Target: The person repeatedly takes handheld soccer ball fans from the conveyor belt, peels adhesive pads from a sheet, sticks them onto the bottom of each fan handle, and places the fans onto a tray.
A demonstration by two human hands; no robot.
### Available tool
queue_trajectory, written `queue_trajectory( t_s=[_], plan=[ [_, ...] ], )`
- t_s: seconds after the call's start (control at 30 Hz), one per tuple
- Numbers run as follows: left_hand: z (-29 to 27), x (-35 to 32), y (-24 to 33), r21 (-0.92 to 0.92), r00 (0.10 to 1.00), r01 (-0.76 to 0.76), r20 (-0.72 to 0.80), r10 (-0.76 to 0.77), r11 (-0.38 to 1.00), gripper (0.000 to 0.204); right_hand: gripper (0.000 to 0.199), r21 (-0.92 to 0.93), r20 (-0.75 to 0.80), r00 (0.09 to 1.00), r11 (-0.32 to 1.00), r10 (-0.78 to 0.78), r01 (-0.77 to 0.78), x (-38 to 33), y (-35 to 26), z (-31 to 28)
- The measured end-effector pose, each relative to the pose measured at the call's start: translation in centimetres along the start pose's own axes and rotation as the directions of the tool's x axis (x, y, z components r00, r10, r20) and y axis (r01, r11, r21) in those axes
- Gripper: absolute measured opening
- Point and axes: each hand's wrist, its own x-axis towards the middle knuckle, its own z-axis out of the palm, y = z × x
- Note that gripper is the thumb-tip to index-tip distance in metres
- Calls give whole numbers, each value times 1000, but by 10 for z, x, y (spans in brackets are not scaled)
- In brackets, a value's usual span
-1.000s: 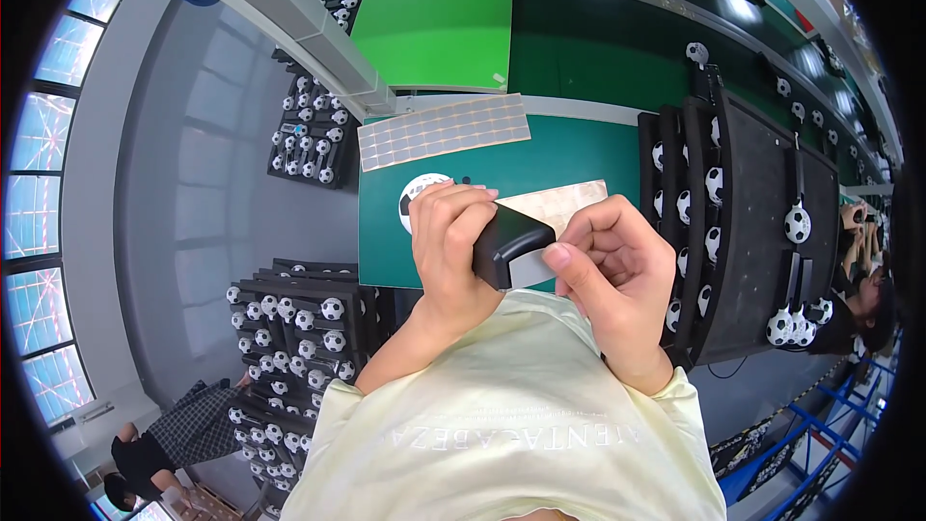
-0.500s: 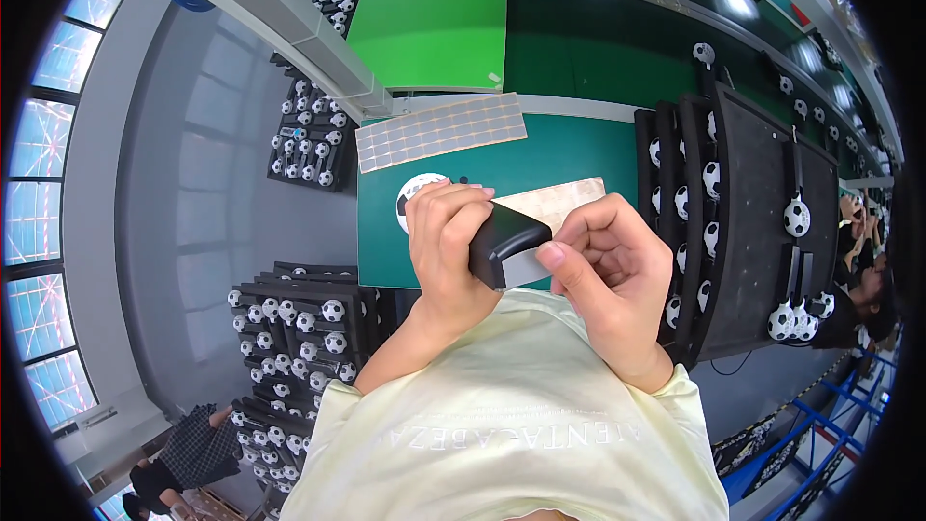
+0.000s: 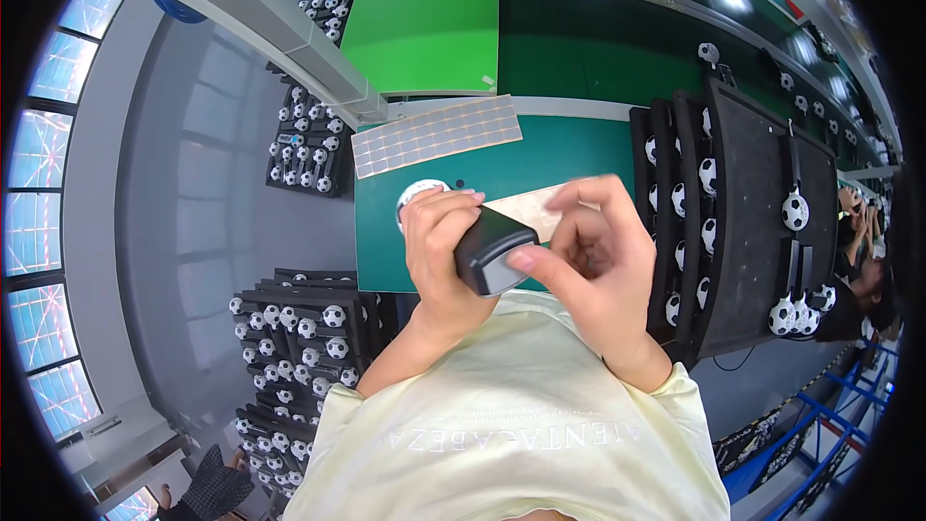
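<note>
My left hand (image 3: 439,241) grips a small black box-shaped part (image 3: 492,249) with a pale grey end face, held over the near edge of the green work mat (image 3: 569,150). My right hand (image 3: 598,260) is beside it, thumb touching the part's grey end, fingers spread and curled above. A white round football-patterned piece (image 3: 417,193) peeks out behind my left fingers. A beige strip (image 3: 526,210) lies on the mat behind both hands.
A sheet of grey square stickers (image 3: 436,135) lies at the mat's far left. Black trays with small football-patterned pieces (image 3: 752,212) stand to the right, more trays (image 3: 309,140) to the left and below (image 3: 299,328). A green panel (image 3: 424,19) stands behind.
My right hand has opened its fingers and lifted slightly off the black part, leaving only the thumb on its end. The left hand holds the part in the same place.
</note>
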Motion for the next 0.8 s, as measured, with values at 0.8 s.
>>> queue_trajectory(
  t_s=[0.8],
  plan=[
    [58, -29, -41, 292, 636, -508, 762, 124, 810, 63, 15, 934, 197, 765, 121, 613, -337, 21, 244, -18]
  ],
)
